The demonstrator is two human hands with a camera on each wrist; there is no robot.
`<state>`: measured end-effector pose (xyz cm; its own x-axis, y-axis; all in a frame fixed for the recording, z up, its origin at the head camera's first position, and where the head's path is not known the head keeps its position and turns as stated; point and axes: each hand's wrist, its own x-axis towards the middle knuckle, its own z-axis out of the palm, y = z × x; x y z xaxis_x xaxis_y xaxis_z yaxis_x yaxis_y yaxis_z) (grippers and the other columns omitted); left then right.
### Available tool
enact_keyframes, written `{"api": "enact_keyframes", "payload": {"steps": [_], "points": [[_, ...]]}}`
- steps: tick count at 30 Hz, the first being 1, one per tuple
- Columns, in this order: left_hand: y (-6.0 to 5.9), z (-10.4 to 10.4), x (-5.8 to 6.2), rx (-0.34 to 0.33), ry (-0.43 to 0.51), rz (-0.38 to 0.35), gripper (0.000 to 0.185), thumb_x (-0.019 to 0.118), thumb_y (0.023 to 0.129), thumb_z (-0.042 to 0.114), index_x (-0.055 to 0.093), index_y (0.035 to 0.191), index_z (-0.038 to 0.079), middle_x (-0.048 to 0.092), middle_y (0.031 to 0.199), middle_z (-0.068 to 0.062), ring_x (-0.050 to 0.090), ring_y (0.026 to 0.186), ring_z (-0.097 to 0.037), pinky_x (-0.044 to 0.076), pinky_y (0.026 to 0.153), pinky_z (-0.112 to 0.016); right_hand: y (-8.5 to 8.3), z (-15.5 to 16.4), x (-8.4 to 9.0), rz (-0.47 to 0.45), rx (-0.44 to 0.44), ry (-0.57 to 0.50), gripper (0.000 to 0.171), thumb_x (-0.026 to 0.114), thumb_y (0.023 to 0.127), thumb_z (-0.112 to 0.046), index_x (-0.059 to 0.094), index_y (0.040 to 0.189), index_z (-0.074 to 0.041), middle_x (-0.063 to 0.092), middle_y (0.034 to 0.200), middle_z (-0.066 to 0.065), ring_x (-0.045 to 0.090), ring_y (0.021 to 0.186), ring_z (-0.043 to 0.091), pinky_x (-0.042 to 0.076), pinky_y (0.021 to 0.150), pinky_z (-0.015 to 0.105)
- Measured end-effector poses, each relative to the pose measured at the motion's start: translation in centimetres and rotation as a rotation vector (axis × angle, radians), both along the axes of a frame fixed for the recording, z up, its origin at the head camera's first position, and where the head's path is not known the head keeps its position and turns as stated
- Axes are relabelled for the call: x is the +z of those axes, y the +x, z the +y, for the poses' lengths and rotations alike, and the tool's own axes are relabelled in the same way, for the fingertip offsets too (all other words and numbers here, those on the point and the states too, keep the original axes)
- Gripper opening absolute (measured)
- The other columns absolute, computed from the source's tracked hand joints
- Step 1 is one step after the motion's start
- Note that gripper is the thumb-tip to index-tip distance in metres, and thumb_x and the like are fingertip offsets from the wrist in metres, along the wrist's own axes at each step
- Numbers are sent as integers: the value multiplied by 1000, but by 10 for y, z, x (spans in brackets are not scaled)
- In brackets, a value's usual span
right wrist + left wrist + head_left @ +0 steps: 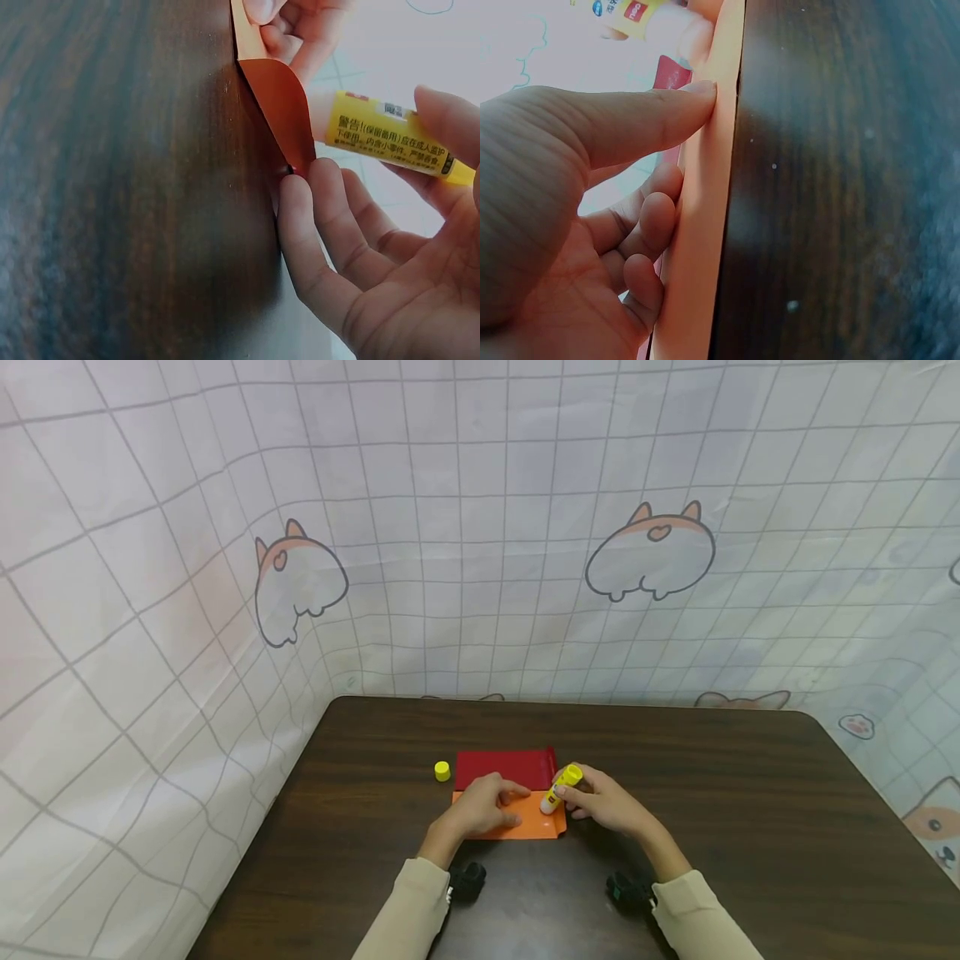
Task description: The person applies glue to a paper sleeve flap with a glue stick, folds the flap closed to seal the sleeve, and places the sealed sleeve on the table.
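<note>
Held glue stick (558,787) in right hand (609,804), fingers curled around it, long axis tilted, white tip down on orange paper (525,822). Pressed that paper flat with left hand (483,807), fingers extended. Left yellow cap (442,771) apart beside red paper (504,767).

The right hand (390,255) is gripping a yellow glue stick (390,135). Its fingertips (296,191) are touching the curling red paper (281,105) on the dark table (112,187).

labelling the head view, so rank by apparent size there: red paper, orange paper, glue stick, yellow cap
1. red paper and orange paper: look alike, both partly covered by the hands, so unranked
2. glue stick
3. yellow cap
</note>
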<state>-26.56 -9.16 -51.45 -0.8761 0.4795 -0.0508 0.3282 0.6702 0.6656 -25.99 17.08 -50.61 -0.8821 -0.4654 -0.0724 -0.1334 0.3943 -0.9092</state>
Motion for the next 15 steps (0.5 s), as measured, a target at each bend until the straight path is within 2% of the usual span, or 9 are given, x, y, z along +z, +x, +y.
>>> {"api": "enact_keyframes", "payload": {"steps": [15], "points": [[-1, 0, -4, 3, 1, -1, 42, 82, 87, 20, 74, 127, 23, 59, 97, 3, 50, 88, -12, 44, 73, -25, 3, -2, 4, 4, 8, 37, 39, 62, 102, -33, 59, 122, 0, 68, 108, 13, 67, 94, 21, 60, 83, 32]]}}
